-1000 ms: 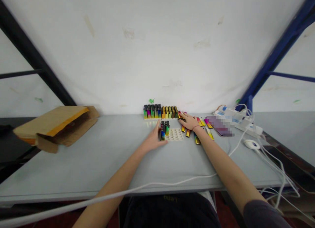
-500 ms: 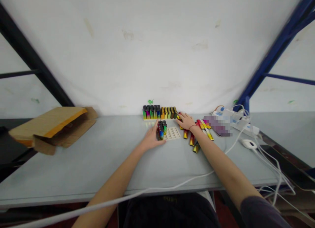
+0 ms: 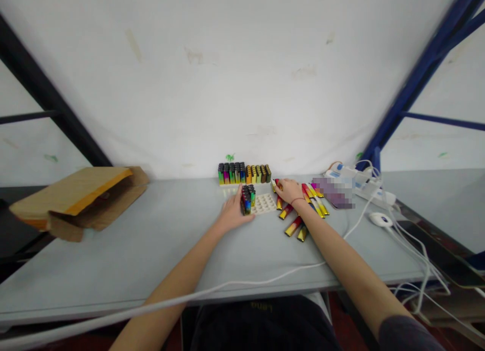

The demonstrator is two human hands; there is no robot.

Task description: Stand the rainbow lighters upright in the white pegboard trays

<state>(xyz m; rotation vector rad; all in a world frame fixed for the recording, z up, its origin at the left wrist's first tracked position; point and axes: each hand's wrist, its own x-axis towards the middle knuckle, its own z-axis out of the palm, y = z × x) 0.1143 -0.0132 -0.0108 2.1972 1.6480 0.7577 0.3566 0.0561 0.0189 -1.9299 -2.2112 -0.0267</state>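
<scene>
Grey bench (image 3: pixel 113 270) stretching across the view, with a white cable (image 3: pixel 265 279) trailing over its near edge from the lower left and rising toward the right. Dark clothing (image 3: pixel 265 326) showing just below that edge, and a dark sleeve (image 3: pixel 407 338) covering the upper right arm.

Left hand (image 3: pixel 234 214) curling around a small cluster of upright lighters (image 3: pixel 246 200), fingers closing on the group's near and left sides. Cluster touching the left end of a cream dimpled tray (image 3: pixel 265 204), though whether standing on it or just beside it staying impossible to tell. Right hand (image 3: pixel 290 191) spreading half open over loose gold-and-red lighters (image 3: pixel 278 187), fingertips reaching onto them, with a real grip or a light touch impossible to tell. More loose metallic lighters (image 3: pixel 293 226) lying at odd angles around and below the right wrist.

Farther right, a pixelated phone (image 3: pixel 333 193) lying flat, a white inline switch (image 3: pixel 381 219) sitting nearer the bench edge, and a white power strip (image 3: pixel 358 182) lying at the far edge among cables. Along the far edge, a row of standing multicoloured lighters (image 3: pixel 242 173) lining up. Far left, a torn kraft envelope (image 3: pixel 76 204) lying open. Behind everything, a white sheet (image 3: pixel 227 78) hanging between a black frame (image 3: pixel 45 98) and a blue frame (image 3: pixel 420 83).
</scene>
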